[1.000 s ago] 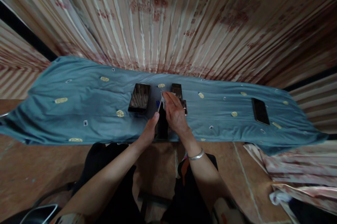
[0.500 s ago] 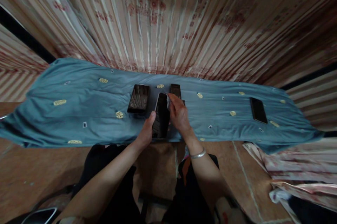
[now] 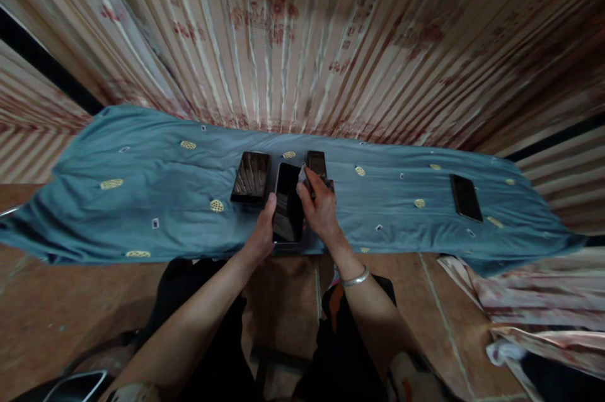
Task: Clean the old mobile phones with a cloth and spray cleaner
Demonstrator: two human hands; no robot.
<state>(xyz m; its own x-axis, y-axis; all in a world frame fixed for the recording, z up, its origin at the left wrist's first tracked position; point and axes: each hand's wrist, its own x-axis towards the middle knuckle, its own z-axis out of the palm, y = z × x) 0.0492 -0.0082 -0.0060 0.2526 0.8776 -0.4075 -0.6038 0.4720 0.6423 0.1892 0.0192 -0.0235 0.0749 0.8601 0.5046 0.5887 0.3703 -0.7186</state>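
A dark phone is held up over the cloth by my left hand, whose thumb lies along its left edge. My right hand is at the phone's upper right edge, its fingers pinching a small pale grey piece, perhaps cloth. Left of the held phone lies a black device with a glossy screen. Behind my right hand sits a smaller dark phone, and another dark item beside the hand is mostly hidden.
A blue cloth with yellow patterns covers the long table. Another black phone lies on its right part. Pleated curtains hang behind it. Below are my dark-clothed knees and the tiled floor.
The held phone has turned slightly and tilted in my left hand. My right hand's fingers and the pale piece have shifted a little over the phone's upper right edge.
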